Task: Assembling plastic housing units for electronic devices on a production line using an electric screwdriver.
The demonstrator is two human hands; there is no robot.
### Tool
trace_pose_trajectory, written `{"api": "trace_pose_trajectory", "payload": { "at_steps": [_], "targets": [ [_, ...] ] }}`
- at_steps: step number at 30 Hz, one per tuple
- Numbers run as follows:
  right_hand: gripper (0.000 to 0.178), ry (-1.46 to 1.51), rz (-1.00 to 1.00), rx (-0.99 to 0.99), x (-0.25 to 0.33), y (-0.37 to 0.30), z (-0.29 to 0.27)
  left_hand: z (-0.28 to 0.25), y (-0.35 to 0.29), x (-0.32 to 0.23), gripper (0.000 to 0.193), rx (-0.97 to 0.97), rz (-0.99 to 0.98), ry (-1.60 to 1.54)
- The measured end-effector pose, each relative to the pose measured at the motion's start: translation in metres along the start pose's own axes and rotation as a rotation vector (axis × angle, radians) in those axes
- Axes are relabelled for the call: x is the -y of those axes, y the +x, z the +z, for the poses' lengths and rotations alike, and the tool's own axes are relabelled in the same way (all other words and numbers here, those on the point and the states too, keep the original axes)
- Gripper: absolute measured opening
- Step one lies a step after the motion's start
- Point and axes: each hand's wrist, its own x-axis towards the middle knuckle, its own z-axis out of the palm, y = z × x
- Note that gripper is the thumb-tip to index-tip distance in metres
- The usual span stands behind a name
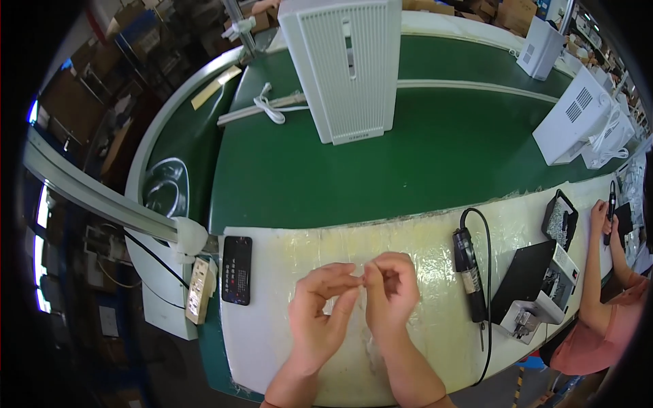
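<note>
My left hand [320,309] and my right hand [392,296] meet above the pale, film-covered worktop [286,251]. Thumb and fingers of each are pinched together, the fingertips of the two hands almost touching. Whatever sits between them is too small to make out. To the right of my hands lies a black corded electric screwdriver [469,272], its bit pointing toward me. A black phone [237,270] with a patterned screen or case rests at the left end of the worktop.
Beyond the worktop runs a green conveyor belt [272,170] carrying a tall white ribbed housing [350,75], a white cord [271,109] and white units [575,115]. At right are an open device [537,285], a tray of screws [560,219] and a co-worker's arms [595,272] with another screwdriver.
</note>
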Motion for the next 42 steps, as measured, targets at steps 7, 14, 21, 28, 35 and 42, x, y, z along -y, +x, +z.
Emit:
{"api": "trace_pose_trajectory", "payload": {
  "at_steps": [7,14,21,28,35,42],
  "targets": [
    [0.015,-0.088,0.395,-0.112,-0.058,0.007,-0.015,0.033,0.104,-0.009,0.022,0.135,0.568,0.613],
    [0.022,0.053,0.436,0.039,-0.042,0.018,-0.014,0.049,0.328,-0.040,0.037,-0.089,0.974,1.186],
    [0.022,0.145,0.460,-0.102,-0.040,0.025,-0.029,0.069,0.244,-0.039,0.043,-0.138,1.013,1.252],
    [0.043,0.371,0.453,-0.374,-0.057,0.032,-0.039,0.113,0.228,-0.077,0.032,-0.268,1.176,1.246],
    [0.051,0.569,0.459,-0.460,-0.070,0.046,-0.061,0.105,0.192,-0.090,0.054,0.101,0.598,1.322],
    [0.059,0.835,0.561,-0.508,-0.075,0.043,-0.047,-0.009,0.149,-0.104,0.067,-0.277,0.331,0.786]
  ]
}}
